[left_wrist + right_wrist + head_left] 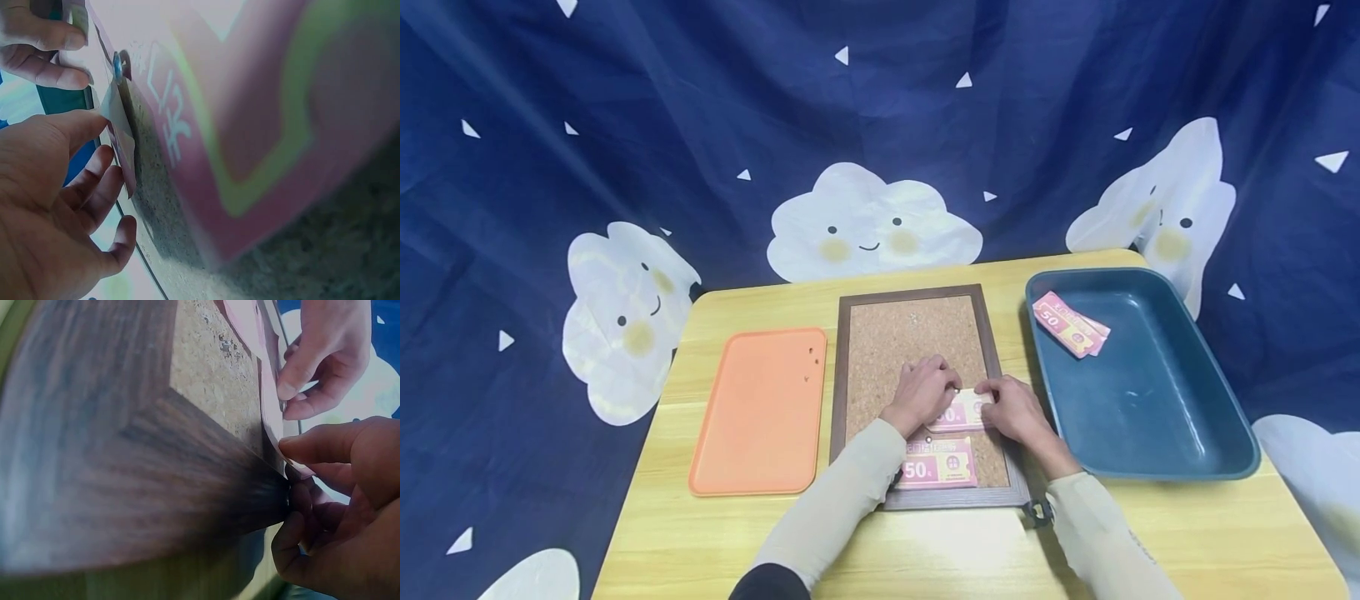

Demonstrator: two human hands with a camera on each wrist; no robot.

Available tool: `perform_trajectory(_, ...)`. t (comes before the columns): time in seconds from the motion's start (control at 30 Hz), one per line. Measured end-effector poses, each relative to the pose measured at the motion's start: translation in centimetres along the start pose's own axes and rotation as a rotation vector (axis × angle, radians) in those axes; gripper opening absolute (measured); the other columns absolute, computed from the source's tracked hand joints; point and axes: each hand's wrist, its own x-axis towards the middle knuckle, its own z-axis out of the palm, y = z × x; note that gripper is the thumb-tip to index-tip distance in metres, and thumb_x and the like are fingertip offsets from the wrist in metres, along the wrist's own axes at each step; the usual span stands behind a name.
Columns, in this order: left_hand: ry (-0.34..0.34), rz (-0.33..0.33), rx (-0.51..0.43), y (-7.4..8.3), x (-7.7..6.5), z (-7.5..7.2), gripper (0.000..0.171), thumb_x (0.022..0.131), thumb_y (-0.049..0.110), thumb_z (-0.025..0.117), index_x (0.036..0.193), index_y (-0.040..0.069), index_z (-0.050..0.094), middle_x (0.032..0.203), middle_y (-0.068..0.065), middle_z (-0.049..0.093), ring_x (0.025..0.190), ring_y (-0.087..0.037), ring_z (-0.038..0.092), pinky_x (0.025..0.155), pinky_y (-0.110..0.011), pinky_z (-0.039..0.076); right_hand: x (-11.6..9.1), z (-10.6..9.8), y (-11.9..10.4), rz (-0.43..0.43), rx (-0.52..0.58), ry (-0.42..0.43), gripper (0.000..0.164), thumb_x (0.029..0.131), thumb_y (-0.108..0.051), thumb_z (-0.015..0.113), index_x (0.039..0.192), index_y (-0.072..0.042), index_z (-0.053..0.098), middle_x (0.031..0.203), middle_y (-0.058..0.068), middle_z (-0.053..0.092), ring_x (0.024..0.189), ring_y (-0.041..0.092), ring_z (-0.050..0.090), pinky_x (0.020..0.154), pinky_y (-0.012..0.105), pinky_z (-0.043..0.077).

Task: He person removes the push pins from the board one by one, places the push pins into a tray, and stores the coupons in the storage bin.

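A framed cork board point(887, 358) lies on the table. On its lower part are two pink and yellow paper coupons marked 50, one above the other. My left hand point(922, 390) pinches the upper coupon point(964, 408) near its left end. At the right end of that coupon, my right hand point(1017, 407) grips the edge between thumb and fingers, beside the brown frame. The lower coupon point(938, 467) lies flat, with a small pushpin point(117, 67) at its top edge. In the right wrist view, the right fingertips beneath the paper are partly hidden.
An orange tray point(760, 408) with a few small dark pins point(812, 357) stands on the left. To the right, a dark teal bin point(1135, 417) holds more coupons point(1067, 325). A black strap end point(1039, 512) hangs by the right sleeve. A blue cloud-print curtain point(880, 100) hangs behind the table.
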Motion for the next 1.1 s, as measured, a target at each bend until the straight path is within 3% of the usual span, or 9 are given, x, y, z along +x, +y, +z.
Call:
perform_trajectory(0.17,-0.023,0.004,-0.011,-0.05,0.10,0.15,0.018,0.094,0.032,0.059,0.108,0.032,0.071,0.113,0.009,0.060,0.104,-0.011,0.054,0.083,-0.031,0.038,-0.04,-0.10,0.01,0.003,0.002,0.002,0.030,0.076,-0.006,0.064,0.105,-0.011,0.071,0.100,0.011,0.063,0.088,0.025,0.055,0.074,0.040,0.044)
perform_trajectory(0.67,0.011,0.037,-0.002,-0.47,0.13,0.76,0.018,0.096,0.032,0.056,0.106,0.029,0.070,0.112,0.009,0.059,0.103,-0.011,0.053,0.083,-0.035,0.042,0.07,-0.07,-0.01,0.014,0.015,0.002,0.030,0.077,-0.006,0.065,0.106,-0.010,0.071,0.106,0.013,0.064,0.091,0.026,0.055,0.077,0.042,0.044)
perform_trajectory(1.1,-0.003,0.028,-0.027,-0.51,-0.02,0.72,0.017,0.097,0.031,0.053,0.104,0.028,0.068,0.116,0.008,0.058,0.107,-0.012,0.053,0.080,-0.034,0.040,0.03,0.06,0.27,-0.016,0.017,0.013,0.031,0.075,-0.007,0.065,0.105,-0.010,0.072,0.109,0.015,0.066,0.097,0.029,0.059,0.080,0.045,0.046)
